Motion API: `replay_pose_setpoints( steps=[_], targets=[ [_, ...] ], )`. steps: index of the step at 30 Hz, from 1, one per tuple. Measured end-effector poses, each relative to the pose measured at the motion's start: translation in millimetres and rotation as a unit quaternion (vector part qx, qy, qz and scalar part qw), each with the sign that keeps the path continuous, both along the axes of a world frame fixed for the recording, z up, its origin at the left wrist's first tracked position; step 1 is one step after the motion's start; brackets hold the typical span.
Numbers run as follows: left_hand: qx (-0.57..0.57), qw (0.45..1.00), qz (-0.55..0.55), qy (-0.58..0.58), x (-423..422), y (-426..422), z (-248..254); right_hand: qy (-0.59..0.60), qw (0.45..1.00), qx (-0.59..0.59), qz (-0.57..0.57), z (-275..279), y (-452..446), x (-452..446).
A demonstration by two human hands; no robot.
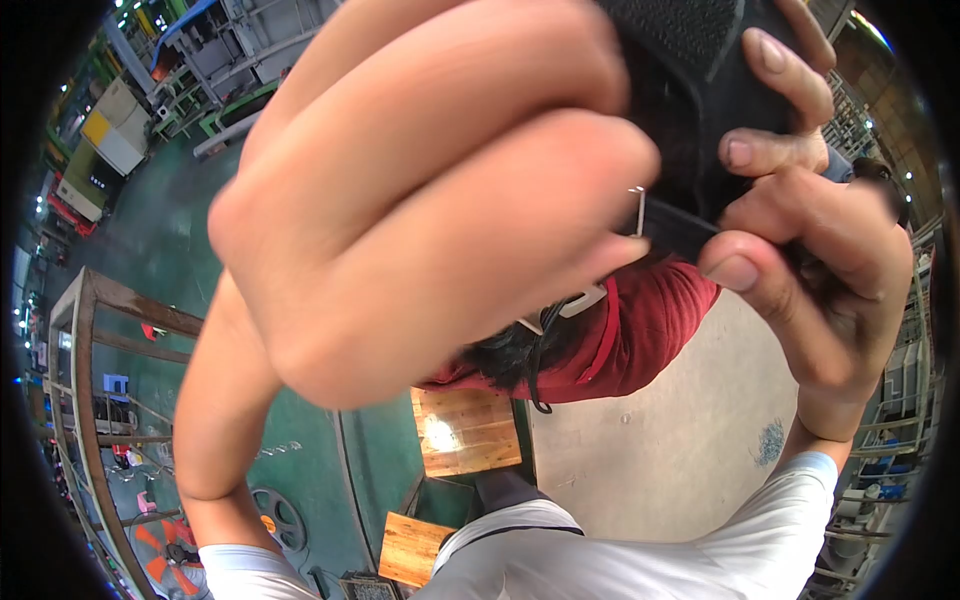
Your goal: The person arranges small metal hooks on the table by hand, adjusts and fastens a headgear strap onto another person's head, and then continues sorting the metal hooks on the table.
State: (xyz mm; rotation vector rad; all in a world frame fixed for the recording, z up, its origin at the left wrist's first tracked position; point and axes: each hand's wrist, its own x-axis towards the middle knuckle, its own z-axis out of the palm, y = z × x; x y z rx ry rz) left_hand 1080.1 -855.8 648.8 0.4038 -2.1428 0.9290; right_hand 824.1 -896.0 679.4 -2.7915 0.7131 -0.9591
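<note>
My left hand (450,220) fills the upper middle of the head view, blurred, its fingers curled. Between its index finger and thumb tip shows a thin, bent metal piece (639,212), perhaps a wire buckle. My right hand (810,250) pinches a narrow black strap (683,228) between thumb and fingers, close to the metal piece. Above them is a black item (690,90) with a textured panel, its top cut off by the frame edge. More fingers of my right hand rest on its side. What kind of item it is, I cannot tell.
Red fabric (650,330) with a black cord lies behind my hands, over a pale tabletop (640,460). Wooden stools (465,430) stand below. At left are a metal rack frame (85,350) and an orange-bladed fan (165,550). Another person (885,190) is partly visible at right.
</note>
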Motion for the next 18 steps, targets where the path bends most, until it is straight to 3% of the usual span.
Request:
replay_pose_setpoints(
  steps=[4,7,18],
  targets=[
    [-0.016,0.995,0.062,0.074,-5,-1,-22,0.025,0.998,-0.029,0.043,0,-4,8],
    [-0.026,0.990,0.081,0.115,-12,-6,-35,0.012,0.999,0.015,0.036,-5,0,13],
    [-0.052,0.984,0.080,0.149,-9,-27,-44,0.016,0.999,0.019,-0.027,-7,5,8]
  ],
)
